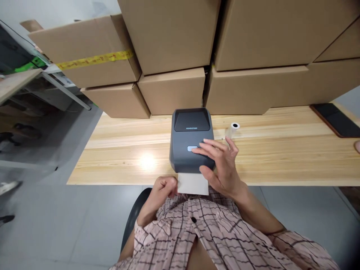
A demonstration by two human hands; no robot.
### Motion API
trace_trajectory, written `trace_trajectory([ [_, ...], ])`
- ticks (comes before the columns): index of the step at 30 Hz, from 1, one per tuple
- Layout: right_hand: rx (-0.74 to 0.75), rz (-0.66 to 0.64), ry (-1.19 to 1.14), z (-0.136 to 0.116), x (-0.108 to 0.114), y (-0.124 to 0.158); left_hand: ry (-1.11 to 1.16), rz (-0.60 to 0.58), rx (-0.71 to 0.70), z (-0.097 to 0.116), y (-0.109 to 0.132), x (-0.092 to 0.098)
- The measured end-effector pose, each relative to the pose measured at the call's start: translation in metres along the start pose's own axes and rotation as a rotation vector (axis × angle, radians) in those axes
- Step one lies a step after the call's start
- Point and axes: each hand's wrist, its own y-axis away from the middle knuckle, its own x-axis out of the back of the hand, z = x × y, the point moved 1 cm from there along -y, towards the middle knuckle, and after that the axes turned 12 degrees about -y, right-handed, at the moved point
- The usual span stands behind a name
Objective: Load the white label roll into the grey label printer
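Note:
A dark grey label printer [180, 159] stands at the front edge of the wooden table. From its front hangs a blank white label strip [192, 183]. My right hand [223, 165] lies over the printer's right side with fingers apart, one fingertip on the light blue button [191, 148]. At the strip's left edge is my left hand [165, 186], its fingers curled closed; whether they pinch the paper is hidden from this angle. A white paper roll [233, 129] stands upright just beyond my right fingers.
Cardboard boxes [171, 92] are stacked along the back of the wooden table [120, 150]. A phone in a brown case [337, 120] lies at the right. Part of a person's finger [357, 146] shows at the right edge. A black chair [135, 213] is behind my left arm.

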Motion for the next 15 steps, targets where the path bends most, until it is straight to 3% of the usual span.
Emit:
trace_trajectory([
  [4,0.017,0.034,0.101,-0.007,-0.001,-0.01,0.024,0.332,-0.094,0.0,0.003,0.022],
  [7,0.075,0.052,0.128,-0.002,-0.008,-0.007,0.024,0.494,-0.195,0.0,0.003,0.031],
  [15,0.069,0.093,0.089,0.005,-0.015,0.001,-0.054,0.524,-0.322,0.002,-0.012,0.024],
])
